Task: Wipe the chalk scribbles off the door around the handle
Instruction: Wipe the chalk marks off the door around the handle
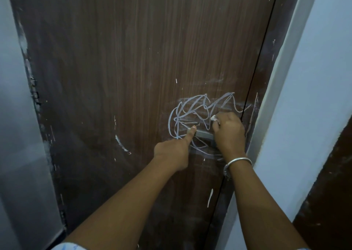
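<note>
Head view is showing the right hand (229, 133) pinching a white wad (214, 117) on the chalk scribbles (182, 108) above the handle (204, 134), left hand (171, 152) fisted with thumb pressing it, and that small wad is probably risking just smearing chalk around.

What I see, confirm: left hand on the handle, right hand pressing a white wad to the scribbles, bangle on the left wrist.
Wrong wrist: the head view shows the bangle on the right wrist; left hand on the handle, right hand pressing the white wad: correct.
</note>
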A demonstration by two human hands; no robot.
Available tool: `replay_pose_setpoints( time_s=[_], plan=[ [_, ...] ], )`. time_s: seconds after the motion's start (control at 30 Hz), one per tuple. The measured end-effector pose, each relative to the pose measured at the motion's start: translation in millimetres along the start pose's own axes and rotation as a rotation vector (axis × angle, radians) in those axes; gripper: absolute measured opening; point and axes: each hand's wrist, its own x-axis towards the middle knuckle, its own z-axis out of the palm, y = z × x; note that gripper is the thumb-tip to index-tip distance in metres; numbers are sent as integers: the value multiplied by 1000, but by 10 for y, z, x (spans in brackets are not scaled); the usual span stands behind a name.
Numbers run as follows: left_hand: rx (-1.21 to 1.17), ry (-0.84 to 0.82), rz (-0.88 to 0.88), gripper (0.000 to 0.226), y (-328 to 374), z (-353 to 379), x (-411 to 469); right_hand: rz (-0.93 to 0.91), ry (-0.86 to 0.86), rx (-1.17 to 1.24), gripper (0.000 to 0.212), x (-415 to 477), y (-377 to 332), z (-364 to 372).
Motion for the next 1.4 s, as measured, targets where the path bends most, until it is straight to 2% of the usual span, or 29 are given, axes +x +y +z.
replay_pose_setpoints(
  time_s=[0.1,0.17,0.33,0.43,0.57,0.67,0.77,0.93,1.1,1.17,1.27,1.4],
  plan=[
    [19,9,-1,99,5,3,-2,51,152,8,15,23,-26,-34],
    [28,13,-1,100,4,7,-2,77,164,-26,17,29,-53,-37],
    [27,22,-5,101,9,26,2,-16,35,-165,15,120,-130,-83],
    [29,16,-15,101,29,21,-2,-7,-52,-219,18,138,-128,-108],
    [33,-13,33,95,-24,-65,6,-50,-115,-231,14,123,-122,-145],
    [12,8,66,91,-144,-164,24,-142,-133,-186,22,127,-217,-142],
    [-81,98,55,89,-340,-253,93,-260,-94,-139,43,145,-388,-54],
    [-171,145,94,91,-595,-499,285,-555,-127,-164,30,358,-657,178],
    [-124,196,88,88,-796,-640,458,-716,-264,-331,45,499,-791,472],
    [-107,179,93,89,-834,-645,508,-754,-243,-380,44,549,-828,519],
    [-120,157,97,94,-843,-612,550,-725,-180,-367,47,641,-870,491],
    [-143,143,120,98,-828,-516,540,-502,-97,-316,57,645,-694,419]
  ],
)
